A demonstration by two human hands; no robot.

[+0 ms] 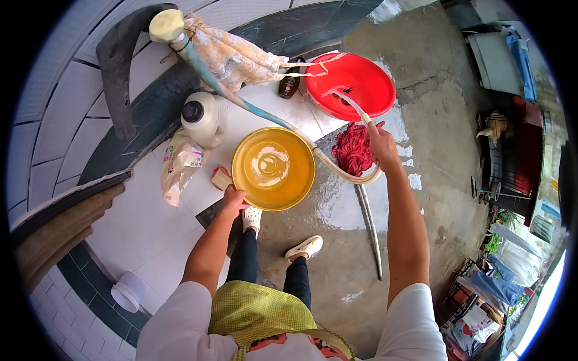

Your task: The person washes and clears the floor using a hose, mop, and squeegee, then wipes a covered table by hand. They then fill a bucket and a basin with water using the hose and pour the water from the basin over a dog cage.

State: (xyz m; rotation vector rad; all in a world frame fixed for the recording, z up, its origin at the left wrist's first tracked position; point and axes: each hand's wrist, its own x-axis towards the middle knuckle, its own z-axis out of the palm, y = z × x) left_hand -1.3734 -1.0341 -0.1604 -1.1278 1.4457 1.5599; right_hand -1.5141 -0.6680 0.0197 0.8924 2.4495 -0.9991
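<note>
My left hand (233, 197) is closed on the near left rim of a yellow metal basin (241, 174). Bright reflections show inside this basin, and I cannot tell if water is in it. A pale hose (325, 157) is gripped in my right hand (382, 146). From its blue-green stretch at upper left the hose loops round, and its open end points into a red plastic basin (376, 78) on the floor. Some small dark bits lie in the red basin. Close beside my right hand is a bundle of dark pink mop strands (351, 149), with a grey pole (368, 228) below it.
A white jug with black cap (198, 117), a plastic bag (180, 162) and a dark bottle (290, 81) stand at the wall. A stained cloth (235, 54) hangs there. A white bucket (128, 292) is lower left. Wet concrete floor (343, 207) lies ahead; cluttered goods line the right.
</note>
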